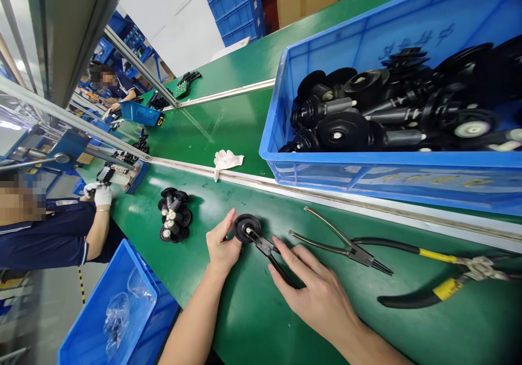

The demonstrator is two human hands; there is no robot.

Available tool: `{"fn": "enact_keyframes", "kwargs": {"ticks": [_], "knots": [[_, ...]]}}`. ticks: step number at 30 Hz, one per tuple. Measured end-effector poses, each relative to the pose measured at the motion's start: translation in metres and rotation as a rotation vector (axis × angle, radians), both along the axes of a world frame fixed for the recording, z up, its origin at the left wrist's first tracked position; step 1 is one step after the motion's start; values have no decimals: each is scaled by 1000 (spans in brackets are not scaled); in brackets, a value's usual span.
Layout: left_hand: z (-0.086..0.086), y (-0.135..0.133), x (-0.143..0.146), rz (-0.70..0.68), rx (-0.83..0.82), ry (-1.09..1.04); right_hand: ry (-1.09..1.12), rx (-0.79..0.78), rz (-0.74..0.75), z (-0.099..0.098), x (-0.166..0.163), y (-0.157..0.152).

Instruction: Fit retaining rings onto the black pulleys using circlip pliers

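My left hand [225,245] is closed on a round black disc-shaped part [241,224], its light centre facing up. In my right hand [318,283] is a pair of pliers [267,246] with black handles. Their tips reach to the middle of the disc; I cannot tell whether they grip anything there. To the right of my hands lie bare-metal pliers [354,252] and a larger pair with black and yellow handles [438,256]. A cluster of similar black parts with grey stems [174,215] stands to the left on the green bench [253,310].
A blue bin [367,174] full of black wheel-like parts stands behind a metal rail at the right. A white glove [227,161] lies by the rail. At the left, a gloved co-worker [93,229] works at a press, above a blue crate [134,305] holding plastic bags.
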State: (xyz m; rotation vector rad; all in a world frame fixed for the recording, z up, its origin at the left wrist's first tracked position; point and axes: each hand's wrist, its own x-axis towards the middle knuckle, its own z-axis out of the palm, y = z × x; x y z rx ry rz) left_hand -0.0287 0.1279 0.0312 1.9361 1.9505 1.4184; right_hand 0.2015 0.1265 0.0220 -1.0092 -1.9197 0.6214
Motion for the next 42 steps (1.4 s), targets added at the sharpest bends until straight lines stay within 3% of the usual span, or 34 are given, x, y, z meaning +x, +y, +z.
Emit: {"fn": "enact_keyframes", "kwargs": {"ticks": [15, 21, 27, 32, 34, 36, 39, 42], "knots": [[7, 0, 3, -48, 64, 60, -53, 7, 32, 0, 3, -1], [2, -3, 3, 9, 68, 42, -192, 96, -47, 2, -2, -2], [-6, -2, 10, 1, -79, -179, -76, 43, 5, -3, 3, 3], [-2, 1, 13, 67, -127, -581, 87, -58, 9, -19, 2, 0], [12, 10, 7, 112, -121, -726, 151, -130, -36, -30, -6, -2], [37, 28, 2, 93, -108, -794, 238, -184, -59, -43, -15, -2], [92, 74, 15, -47, -128, -823, 313, -208, -54, -60, -28, 1], [151, 131, 57, -219, -201, -783, 333, -263, -96, -70, -39, 3]]}}
